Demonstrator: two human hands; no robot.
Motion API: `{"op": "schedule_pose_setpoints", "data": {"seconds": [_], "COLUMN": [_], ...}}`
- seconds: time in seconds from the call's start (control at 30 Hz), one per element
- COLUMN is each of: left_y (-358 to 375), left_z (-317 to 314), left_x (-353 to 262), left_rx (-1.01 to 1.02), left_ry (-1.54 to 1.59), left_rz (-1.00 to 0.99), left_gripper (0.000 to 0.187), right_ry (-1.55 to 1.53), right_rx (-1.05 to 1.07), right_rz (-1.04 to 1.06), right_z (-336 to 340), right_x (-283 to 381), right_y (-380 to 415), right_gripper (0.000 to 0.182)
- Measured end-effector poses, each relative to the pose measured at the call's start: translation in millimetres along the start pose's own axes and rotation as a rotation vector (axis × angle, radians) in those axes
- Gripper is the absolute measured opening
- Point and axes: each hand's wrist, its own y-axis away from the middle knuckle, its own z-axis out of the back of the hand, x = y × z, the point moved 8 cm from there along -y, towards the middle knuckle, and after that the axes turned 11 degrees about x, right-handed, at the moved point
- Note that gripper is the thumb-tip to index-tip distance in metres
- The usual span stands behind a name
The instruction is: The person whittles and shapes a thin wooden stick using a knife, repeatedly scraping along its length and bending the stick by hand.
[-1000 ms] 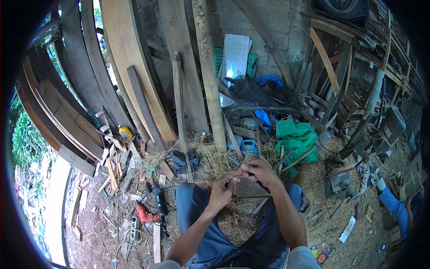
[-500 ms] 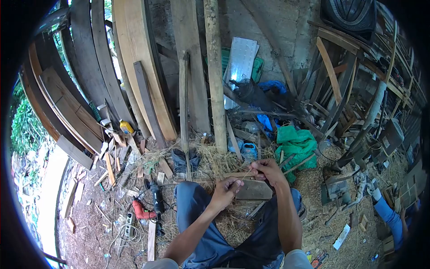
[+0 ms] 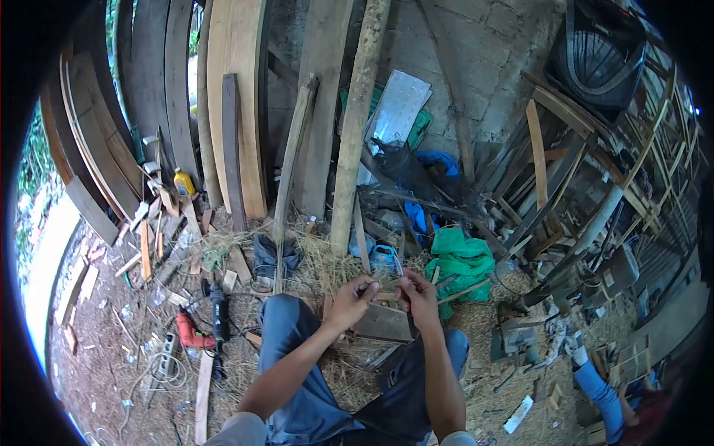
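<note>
My right hand (image 3: 419, 299) is closed in a pinch, with a thin pale strip (image 3: 399, 266) sticking up from its fingertips. My left hand (image 3: 352, 302) is beside it with the fingers pinched together; whatever they grip is too small to make out. A narrow gap separates the two hands. Just below them, between my bent knees, a wooden block (image 3: 383, 325) rests above the straw-covered ground. Under the fingers, a thin piece of wood lies partly hidden behind the hands.
To the left lie a red and black power tool (image 3: 195, 332) and a power strip (image 3: 169, 354) with its cord. A green sack (image 3: 461, 256) and a blue container (image 3: 384, 257) sit ahead. Long planks (image 3: 236, 141) lean on the wall. Another person's blue sleeve (image 3: 597, 390) shows at right.
My view has turned, so the surroundings sit further left and tilted. The strand stretched between my hands no longer shows; a pale strip now points up from my right fingers.
</note>
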Motion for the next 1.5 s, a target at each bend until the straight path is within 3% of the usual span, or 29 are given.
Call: {"op": "schedule_pose_setpoints", "data": {"seconds": [0.07,0.17,0.3,0.37,0.53,0.73,1.1,1.23,1.43,1.5], "left_y": [-3,5,14,18,28,29,21,22,17,20], "left_z": [-4,-8,-13,-11,-21,-36,-30,-33,-36,-30], "left_x": [-8,-31,-37,-41,-48,-46,-46,-49,-42,-41], "left_rx": [0.024,-0.014,-0.007,-0.077,-0.028,0.04,0.003,0.024,0.043,0.009], "left_ry": [-0.255,-0.488,-0.543,-0.577,-0.714,-0.89,-0.941,-0.966,-0.972,-0.957], "left_rz": [-0.171,-0.122,-0.154,-0.277,-0.361,-0.281,-0.333,-0.354,-0.312,-0.309], "left_gripper": [0.016,0.013,0.009,0.008,0.018,0.024,0.03,0.03,0.027,0.023], "right_ry": [0.003,0.014,-0.017,-0.084,-0.113,-0.072,0.013,-0.17,-0.059,0.157], "right_rx": [0.007,0.014,0.073,0.106,0.066,0.008,0.027,-0.027,-0.048,-0.193], "right_rz": [-0.012,-0.064,-0.092,-0.164,-0.222,-0.228,-0.303,-0.317,-0.363,-0.287], "right_z": [-2,-7,-14,-13,-9,4,-3,10,17,43], "right_x": [1,-2,-1,-4,6,9,-3,-5,-5,-3], "right_y": [-1,-1,-1,2,11,12,8,5,5,5], "right_gripper": [0.032,0.03,0.026,0.025,0.026,0.024,0.017,0.022,0.025,0.025]}}
